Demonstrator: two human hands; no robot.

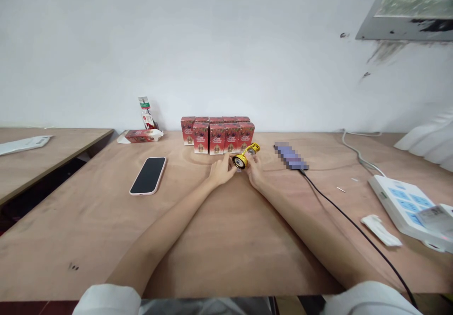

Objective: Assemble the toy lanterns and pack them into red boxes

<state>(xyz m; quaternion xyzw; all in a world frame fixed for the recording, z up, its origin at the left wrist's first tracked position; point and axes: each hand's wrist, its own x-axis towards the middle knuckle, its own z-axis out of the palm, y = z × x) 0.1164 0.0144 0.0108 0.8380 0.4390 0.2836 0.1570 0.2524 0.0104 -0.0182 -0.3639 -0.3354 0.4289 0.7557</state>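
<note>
A small gold lantern-shaped ornament (240,160) lies tilted between my hands, its round underside with a dark ring and pale centre turned towards me. My left hand (222,170) pinches the base at its left edge. On the other side, the fingers of my right hand (255,171) close around the clear middle, below the gold top. Just behind stand several red printed boxes (216,138) in two rows, each with a small gold picture on its front.
To the left lie a phone with a pink edge (148,176) and an opened red box (142,136); a packet (146,113) leans on the wall. On the right are a blurred-out phone (290,156) on a black cable (347,217), a power strip (399,206) and a crumpled white strip (381,230).
</note>
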